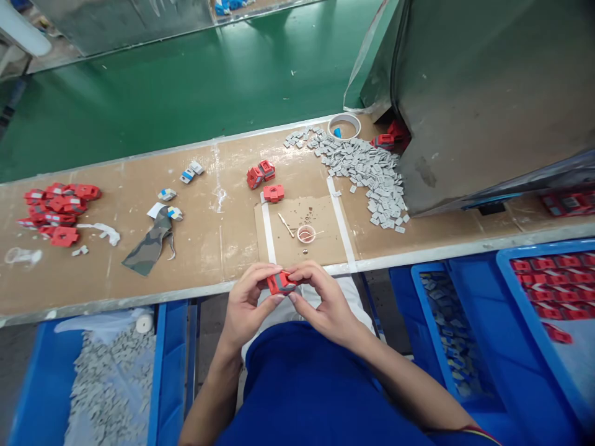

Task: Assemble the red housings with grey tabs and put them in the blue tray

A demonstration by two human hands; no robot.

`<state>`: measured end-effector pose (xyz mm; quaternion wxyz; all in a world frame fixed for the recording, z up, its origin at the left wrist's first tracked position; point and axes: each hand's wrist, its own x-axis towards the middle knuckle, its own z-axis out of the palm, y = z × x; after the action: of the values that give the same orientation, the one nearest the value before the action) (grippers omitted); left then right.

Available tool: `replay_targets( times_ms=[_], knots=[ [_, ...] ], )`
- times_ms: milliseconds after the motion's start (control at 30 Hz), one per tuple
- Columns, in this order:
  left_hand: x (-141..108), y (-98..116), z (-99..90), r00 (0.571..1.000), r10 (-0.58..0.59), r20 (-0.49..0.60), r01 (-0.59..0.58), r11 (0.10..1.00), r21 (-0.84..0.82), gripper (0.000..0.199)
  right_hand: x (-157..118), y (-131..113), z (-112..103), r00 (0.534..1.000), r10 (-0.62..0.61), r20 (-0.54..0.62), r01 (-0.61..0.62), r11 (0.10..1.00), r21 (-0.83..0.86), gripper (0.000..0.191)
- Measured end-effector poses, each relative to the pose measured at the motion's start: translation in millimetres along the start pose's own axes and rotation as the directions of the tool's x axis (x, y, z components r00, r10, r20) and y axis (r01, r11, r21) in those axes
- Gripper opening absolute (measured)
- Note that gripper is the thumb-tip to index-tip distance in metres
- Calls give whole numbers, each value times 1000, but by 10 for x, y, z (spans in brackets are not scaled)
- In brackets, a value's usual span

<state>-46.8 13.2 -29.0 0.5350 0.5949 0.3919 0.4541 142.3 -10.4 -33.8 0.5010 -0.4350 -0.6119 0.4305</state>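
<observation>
Between my two hands, just over the table's front edge, is a small red and grey plastic part (280, 283). My left hand (251, 297) pinches its left end with thumb and fingers. The right end is gripped by my right hand (323, 300), thumb below and fingers above. Beyond the hands stands a small clear cup (306, 234) with reddish contents and a thin stick across it. A pale stick (286, 225) lies to its left, near dark specks. Farther back are another red part (274, 193) and a pair of red and grey parts (261, 174).
Small grey pieces (367, 173) are heaped at the right beside a tape roll (344, 126). Red parts (60, 207) and a camouflage cloth (151, 244) lie left. Blue bins (160, 371) flank me; a blue tray (525, 291) holds red parts. A metal housing (488, 105) rises right.
</observation>
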Motion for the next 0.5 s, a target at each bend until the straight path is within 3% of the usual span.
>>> replay_targets(
  times_ms=[133,333,500],
  knots=[
    [13,-4,-8,1000,-3,-19,1,991,-134,31,13,-82,2,997,-78,-20,77,996,-42,26],
    [-21,36,148,978,-209,-4,184,870,-457,32,20,-185,4,976,-199,-89,178,963,-205,37],
    [-8,82,205,968,-251,15,224,830,-511,31,2,-212,23,959,-263,-102,217,920,-326,36]
  ],
)
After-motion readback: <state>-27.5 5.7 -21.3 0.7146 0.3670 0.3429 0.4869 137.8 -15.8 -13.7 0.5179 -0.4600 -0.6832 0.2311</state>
